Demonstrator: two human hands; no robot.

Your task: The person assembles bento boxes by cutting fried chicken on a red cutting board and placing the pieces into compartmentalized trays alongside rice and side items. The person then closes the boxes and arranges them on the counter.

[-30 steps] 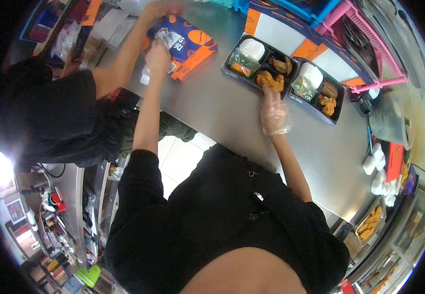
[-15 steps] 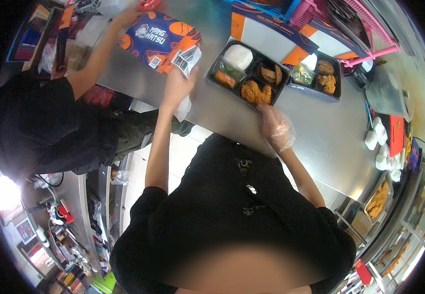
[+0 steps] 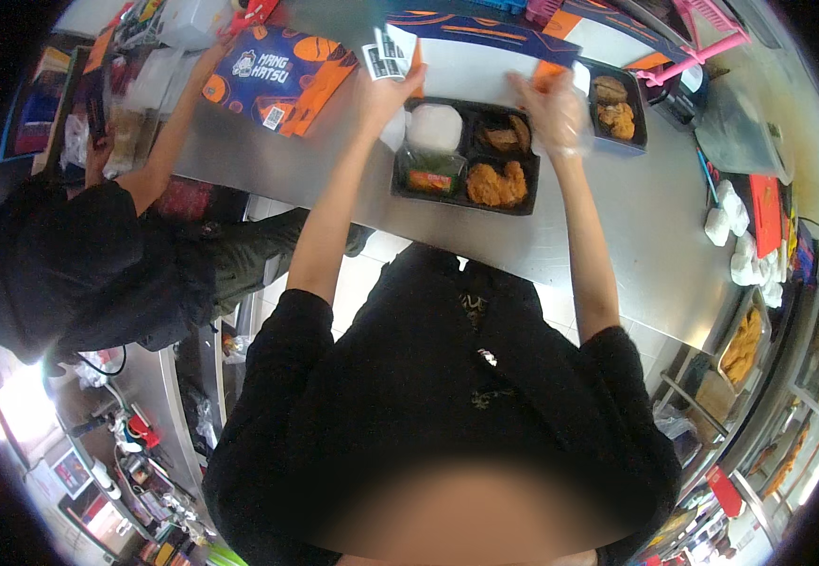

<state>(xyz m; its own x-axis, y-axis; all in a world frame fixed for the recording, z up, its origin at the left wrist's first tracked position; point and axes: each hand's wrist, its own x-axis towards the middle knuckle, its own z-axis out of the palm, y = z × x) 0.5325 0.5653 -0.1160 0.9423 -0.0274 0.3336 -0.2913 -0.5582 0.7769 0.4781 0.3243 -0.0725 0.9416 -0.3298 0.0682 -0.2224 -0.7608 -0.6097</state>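
Observation:
An open meal box (image 3: 466,206) lies before me, its black tray holding rice (image 3: 434,127), a bagged salad (image 3: 430,172), fried chicken (image 3: 496,184) and brown wedge-shaped pieces (image 3: 504,140). Its raised cardboard lid (image 3: 471,68) is white inside with blue and orange edges. My left hand (image 3: 381,99) pinches a printed white paper slip (image 3: 389,55) at the lid's left end; a white bit of something shows under the palm. In a clear plastic glove, my right hand (image 3: 559,118) closes its fingers on the lid's orange right flap (image 3: 550,74).
To the left is a closed blue-and-orange box (image 3: 277,75); a co-worker's arm (image 3: 178,118) reaches past it toward a red item (image 3: 254,13). A second open meal box (image 3: 617,118) stands right, near a pink rack (image 3: 678,61). White bundles (image 3: 730,208) line the counter's right side.
Both my hands have moved up to the open box's lid, the left still with the slip. The right has left the tray's front edge. The box has turned squarer to me.

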